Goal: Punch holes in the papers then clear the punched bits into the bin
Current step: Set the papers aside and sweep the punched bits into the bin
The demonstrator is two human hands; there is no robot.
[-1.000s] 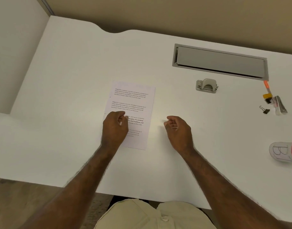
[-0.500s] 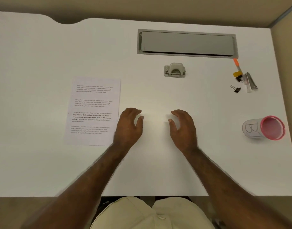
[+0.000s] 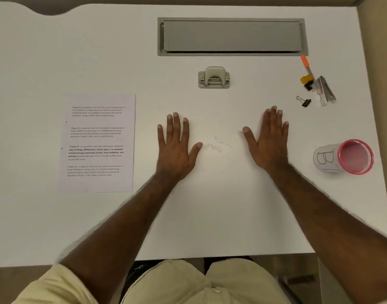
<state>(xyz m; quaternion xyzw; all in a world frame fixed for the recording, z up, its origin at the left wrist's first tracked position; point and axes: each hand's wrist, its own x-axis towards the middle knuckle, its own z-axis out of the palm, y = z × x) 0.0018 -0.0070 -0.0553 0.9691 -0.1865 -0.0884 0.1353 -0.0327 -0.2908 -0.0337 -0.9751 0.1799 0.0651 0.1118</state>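
Note:
Printed papers [image 3: 98, 143] lie flat on the white desk [image 3: 210, 216] at the left, with two small holes along their left edge. A grey hole punch [image 3: 213, 77] stands farther back in the middle. Tiny white punched bits [image 3: 217, 145] are scattered on the desk between my hands. My left hand [image 3: 176, 145] lies flat with its fingers spread, just left of the bits. My right hand [image 3: 268, 139] lies flat the same way, to their right. Neither holds anything. A pink mesh bin [image 3: 350, 156] with a "B" label rests on its side at the right.
A grey cable hatch [image 3: 232, 36] is set into the back of the desk. An orange pen [image 3: 305, 64], a stapler [image 3: 325, 91] and a black binder clip [image 3: 304, 101] lie at the back right. The desk's right edge is close to the bin.
My left hand left the papers and moved right. Both hands went from loosely curled to flat with fingers spread, and they moved apart on either side of the bits.

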